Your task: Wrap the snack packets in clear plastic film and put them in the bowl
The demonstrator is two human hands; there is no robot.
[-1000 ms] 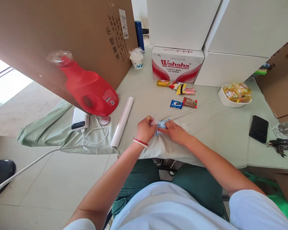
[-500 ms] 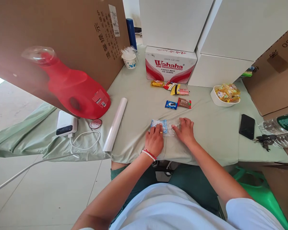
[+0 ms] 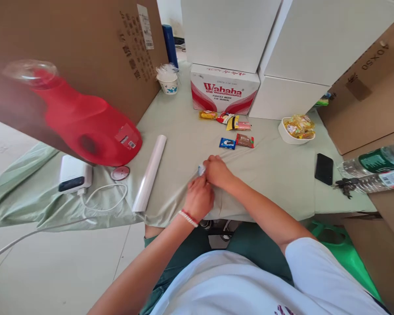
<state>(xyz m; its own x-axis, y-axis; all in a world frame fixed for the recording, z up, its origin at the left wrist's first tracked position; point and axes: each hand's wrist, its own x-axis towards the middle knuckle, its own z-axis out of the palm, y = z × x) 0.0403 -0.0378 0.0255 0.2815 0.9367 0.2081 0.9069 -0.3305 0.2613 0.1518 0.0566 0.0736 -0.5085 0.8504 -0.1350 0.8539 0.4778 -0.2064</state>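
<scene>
Both of my hands meet near the front edge of the table with the green cloth (image 3: 276,170). My right hand (image 3: 217,171) is curled over a small blue and white snack packet in clear wrap (image 3: 201,170), of which only a corner shows. Just below it, my left hand (image 3: 199,199), with a red and white bracelet at the wrist, is closed, its fingers touching the same packet. Further back lie a blue cookie packet (image 3: 227,143), a brown snack packet (image 3: 244,140) and a cluster of yellow and red snack packets (image 3: 226,119).
A white roll (image 3: 150,172) lies left of my hands, beside a red detergent jug (image 3: 85,127), a power bank with cable (image 3: 75,174) and a large cardboard sheet (image 3: 68,52). A Wahaha box (image 3: 223,92), white snack bowl (image 3: 295,129), phone (image 3: 324,168), keys (image 3: 344,186) and water bottles (image 3: 377,168) stand behind and right.
My hands were apart, pressing the packet and clear wrap flat on the cloth. Now they have come together, the right hand covering the packet. The view has swung a little to the right.
</scene>
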